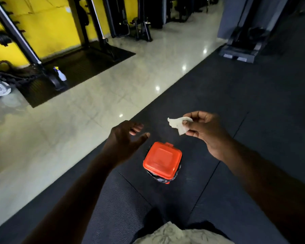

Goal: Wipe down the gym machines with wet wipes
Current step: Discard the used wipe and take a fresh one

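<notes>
**Person holding a wet wipe above an orange-lidded tub on a gym floor**

Head-camera view looking down at two bare forearms. The right hand (pixel 206 131), just right of centre, pinches a small crumpled white wet wipe (pixel 179 125) between thumb and curled fingertips. The wipe's free end sticks out toward nine o'clock, and its long axis runs roughly from ten o'clock to four o'clock.

The left hand (pixel 125 138) holds nothing; its fingers are relaxed and spread. From this hand the wipe lies at about two o'clock, near but not touching. The left hand looks placed to take or unfold the free end, though the right hand is plainly the one in charge of the wipe.

At six o'clock from the wipe, between the hands, a squarish tub with a closed orange plastic lid (pixel 162 160) stands on the floor.

The tub rests on dark textured rubber floor matting (pixel 218 85). A glossy pale tiled floor (pixel 95 103) runs from eight o'clock to twelve o'clock. Black steel gym machine frames (pixel 16 32) stand before a yellow wall (pixel 48 23) at ten o'clock, with a small clear spray bottle (pixel 61 73) at their base. Another dark machine (pixel 245 41) sits at one o'clock. All the machines are well away from the hands.
</notes>
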